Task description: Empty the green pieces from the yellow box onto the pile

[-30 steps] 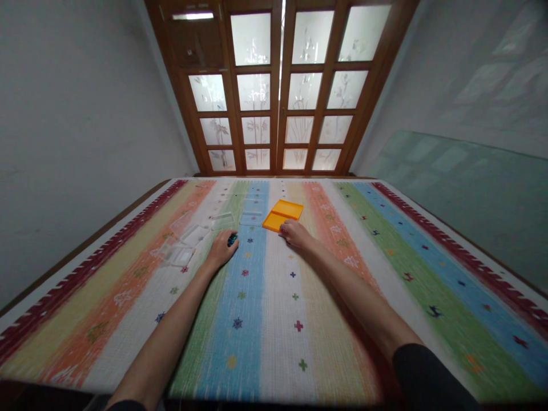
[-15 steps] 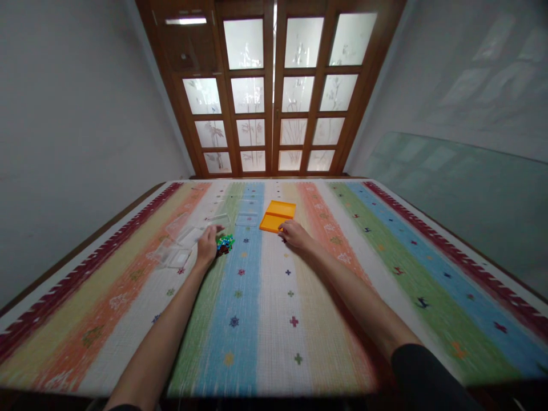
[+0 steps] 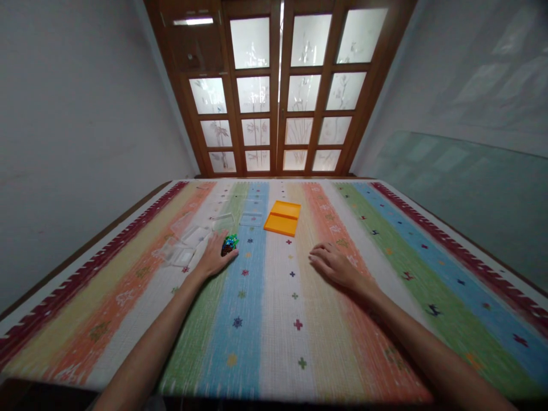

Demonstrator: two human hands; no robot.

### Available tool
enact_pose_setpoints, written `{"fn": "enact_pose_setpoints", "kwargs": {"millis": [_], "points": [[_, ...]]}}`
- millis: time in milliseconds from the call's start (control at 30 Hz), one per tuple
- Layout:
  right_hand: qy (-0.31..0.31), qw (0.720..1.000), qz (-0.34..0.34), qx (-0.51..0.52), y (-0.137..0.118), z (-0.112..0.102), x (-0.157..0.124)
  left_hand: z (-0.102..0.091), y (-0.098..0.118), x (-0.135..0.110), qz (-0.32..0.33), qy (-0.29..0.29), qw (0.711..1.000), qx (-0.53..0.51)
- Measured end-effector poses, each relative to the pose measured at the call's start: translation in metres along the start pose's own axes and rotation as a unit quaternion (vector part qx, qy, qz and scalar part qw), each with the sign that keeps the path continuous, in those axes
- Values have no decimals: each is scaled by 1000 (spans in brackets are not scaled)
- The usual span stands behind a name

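Observation:
My left hand [image 3: 213, 257] lies palm down with thumb and fingers apart, curved round the left side of a small pile of tiny green, blue and dark brown pieces [image 3: 230, 243]. It touches or nearly touches the pile and covers part of its left edge. On the tablecloth to the right rests my right hand [image 3: 334, 264], its fingers loosely stretched and nothing visible in them. An orange two-part case [image 3: 282, 218] lies unfolded between and beyond the hands, apart from both.
Several clear plastic boxes and lids [image 3: 182, 255] sit left of my left hand. Beyond the pile are another clear box [image 3: 223, 220] and a flat clear piece [image 3: 250, 219]. A striped tablecloth [image 3: 274, 319] covers the table; panelled doors [image 3: 278, 114] stand behind it.
My right hand has let go of the orange case's near edge and moved right and toward me. My left hand has come down and spread beside the pile. The view has shifted slightly.

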State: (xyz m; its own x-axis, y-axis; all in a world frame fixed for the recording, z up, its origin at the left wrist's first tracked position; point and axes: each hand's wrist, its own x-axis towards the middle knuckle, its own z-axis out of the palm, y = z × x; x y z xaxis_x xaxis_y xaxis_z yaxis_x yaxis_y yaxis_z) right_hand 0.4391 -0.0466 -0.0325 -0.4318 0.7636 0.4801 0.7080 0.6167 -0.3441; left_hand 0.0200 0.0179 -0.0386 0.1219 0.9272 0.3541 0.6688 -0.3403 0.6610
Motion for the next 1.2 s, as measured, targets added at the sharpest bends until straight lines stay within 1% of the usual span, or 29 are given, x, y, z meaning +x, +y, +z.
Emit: {"fn": "enact_pose_setpoints", "kwargs": {"millis": [100,200,333,567,667,733,833,933,1000,1067,1100,1200], "points": [[13,1000,20,8,1,-9,-19,15,-1,12,14,-31,999,26],[32,999,41,16,2,-12,-27,21,-1,24,29,-40,998,42],[58,997,46,15,1,-8,-31,21,0,29,41,-22,998,52],[50,999,15,-14,-2,-6,-31,18,10,25,41,15,998,35],[49,998,15,-25,0,-8,-32,14,18,22,38,51,998,16],[49,998,18,-29,0,-8,-32,7,25,21,35,82,996,2],[55,998,18,-34,1,-9,-33,-6,34,23,32,137,990,-19],[55,998,21,-37,1,-9,-33,-21,45,26,32,204,978,-40],[49,998,26,-39,0,-8,-33,-29,55,26,40,234,970,-49],[49,998,29,-41,1,-7,-33,-31,68,21,58,229,970,-53],[51,997,29,-42,1,-7,-33,-30,75,16,71,211,973,-53],[59,997,27,-47,1,-7,-34,-17,97,-2,115,111,986,-43]]}}
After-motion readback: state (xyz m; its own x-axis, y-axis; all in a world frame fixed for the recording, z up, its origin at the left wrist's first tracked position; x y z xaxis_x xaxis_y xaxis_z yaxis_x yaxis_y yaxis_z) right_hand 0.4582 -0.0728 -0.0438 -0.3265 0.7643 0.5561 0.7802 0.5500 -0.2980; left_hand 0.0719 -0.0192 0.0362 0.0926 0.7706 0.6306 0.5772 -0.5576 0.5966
